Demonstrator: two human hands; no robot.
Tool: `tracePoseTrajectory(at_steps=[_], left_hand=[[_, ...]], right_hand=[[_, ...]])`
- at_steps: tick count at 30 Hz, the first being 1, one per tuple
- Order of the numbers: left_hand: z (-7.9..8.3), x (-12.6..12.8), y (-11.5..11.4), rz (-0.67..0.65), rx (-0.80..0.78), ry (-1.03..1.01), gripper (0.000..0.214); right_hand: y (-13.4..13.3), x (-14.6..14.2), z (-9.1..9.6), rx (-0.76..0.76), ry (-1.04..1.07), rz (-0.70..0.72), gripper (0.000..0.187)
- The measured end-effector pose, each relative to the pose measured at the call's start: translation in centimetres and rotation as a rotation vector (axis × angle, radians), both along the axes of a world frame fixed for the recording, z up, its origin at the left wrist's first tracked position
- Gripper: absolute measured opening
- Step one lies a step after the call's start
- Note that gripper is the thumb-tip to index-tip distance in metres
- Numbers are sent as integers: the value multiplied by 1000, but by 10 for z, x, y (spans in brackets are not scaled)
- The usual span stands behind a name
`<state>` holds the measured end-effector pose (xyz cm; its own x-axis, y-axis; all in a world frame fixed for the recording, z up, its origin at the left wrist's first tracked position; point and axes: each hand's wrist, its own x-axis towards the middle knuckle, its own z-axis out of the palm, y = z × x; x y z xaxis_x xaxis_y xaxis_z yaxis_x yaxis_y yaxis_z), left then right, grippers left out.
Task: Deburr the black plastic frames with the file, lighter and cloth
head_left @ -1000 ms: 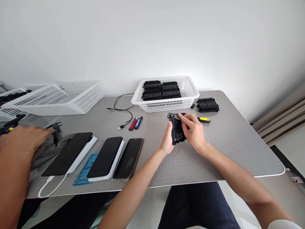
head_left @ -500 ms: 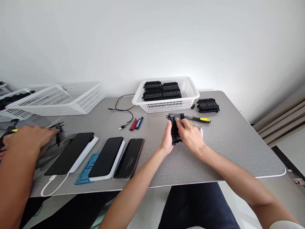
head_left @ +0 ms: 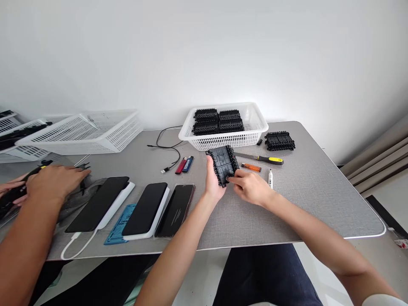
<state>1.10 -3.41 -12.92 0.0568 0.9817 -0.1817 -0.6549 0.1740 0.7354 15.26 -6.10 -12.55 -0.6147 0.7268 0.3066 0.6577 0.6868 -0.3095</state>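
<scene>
My left hand [head_left: 212, 182] grips a black ribbed plastic part [head_left: 224, 163] by its left edge and holds it tilted above the grey table [head_left: 306, 191]. My right hand [head_left: 251, 187] pinches the part's lower right corner with closed fingers. A yellow-handled screwdriver [head_left: 261, 159], an orange lighter [head_left: 251, 167] and a white marker [head_left: 270, 178] lie just right of my hands. A white basket [head_left: 255, 127] behind them holds several stacked black parts [head_left: 217, 120]. One more black part [head_left: 279, 140] lies right of the basket.
Three dark phones [head_left: 145, 208] lie in a row at the left front, one with a white cable. Red and blue lighters [head_left: 184, 164] and a black cable [head_left: 165, 146] lie mid-table. Another person's hands [head_left: 51, 182] work at the far left, near empty white baskets [head_left: 86, 131].
I lifted the black part off the table and turned its flat face toward me, shifting it left. The orange lighter came into view. The other person's hand moved slightly right.
</scene>
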Motion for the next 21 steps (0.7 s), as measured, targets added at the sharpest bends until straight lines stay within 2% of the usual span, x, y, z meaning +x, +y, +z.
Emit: tracePoseTrajectory(at_steps=[4, 6, 8, 10, 13, 17, 21], left_hand=[[-3, 6, -1, -99, 61, -1, 61], [-7, 8, -3, -146, 68, 7, 62], [-13, 11, -5, -201, 54, 12, 61], [-19, 15, -8, -252, 39, 8, 60], [-23, 21, -12, -278, 39, -6, 56], [-19, 24, -14, -213, 39, 0, 53], [-11, 19, -12, -152, 35, -15, 56]], right_hand=[[6, 7, 3, 28, 352, -143, 27], [8, 9, 4, 126, 541, -242, 29], [11, 11, 3, 227, 623, -319, 33], [14, 12, 1, 276, 569, -368, 35], [15, 12, -2, 276, 351, -404, 39], [9, 5, -1, 217, 97, -437, 44], [0, -5, 2, 137, -17, -391, 46]])
